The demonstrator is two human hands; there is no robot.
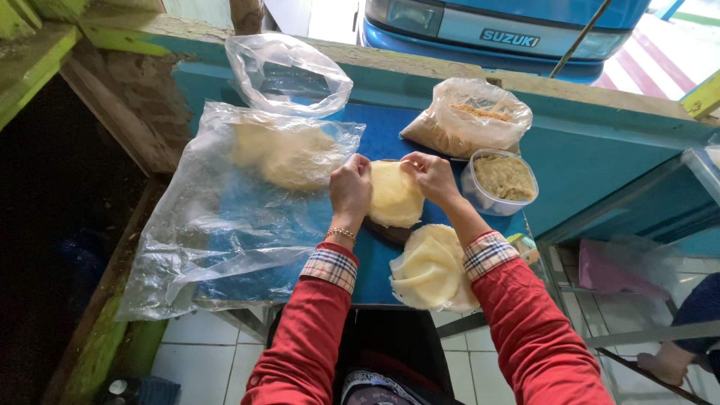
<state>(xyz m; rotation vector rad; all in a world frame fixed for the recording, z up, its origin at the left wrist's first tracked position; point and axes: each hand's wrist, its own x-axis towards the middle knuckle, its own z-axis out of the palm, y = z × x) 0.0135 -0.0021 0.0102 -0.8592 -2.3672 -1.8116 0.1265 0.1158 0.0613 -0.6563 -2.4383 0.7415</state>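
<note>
Hands at work over a blue table (390, 135), mid-surface toward the near edge. Left hand (350, 189) pinched shut on the left rim of a round pale dough wrapper (395, 196); right hand (430, 176) pinched on its upper right rim, fingers curled closed. Wrapper lying on a dark board (390, 234), only a sliver of that showing beneath. Stack of wrappers (431, 270) just nearer, overhanging the near edge between the two red sleeves. Round plastic tub of yellowish filling (501, 181) just beside the right hand, toward the right edge. Clear bag of brown crumbs (469, 116) behind that, near the far edge. Large clear plastic bag (225, 217) with pale dough (289, 154) inside, spread across the left half. Another empty-looking clear bag (289, 73) at the far left corner.
</note>
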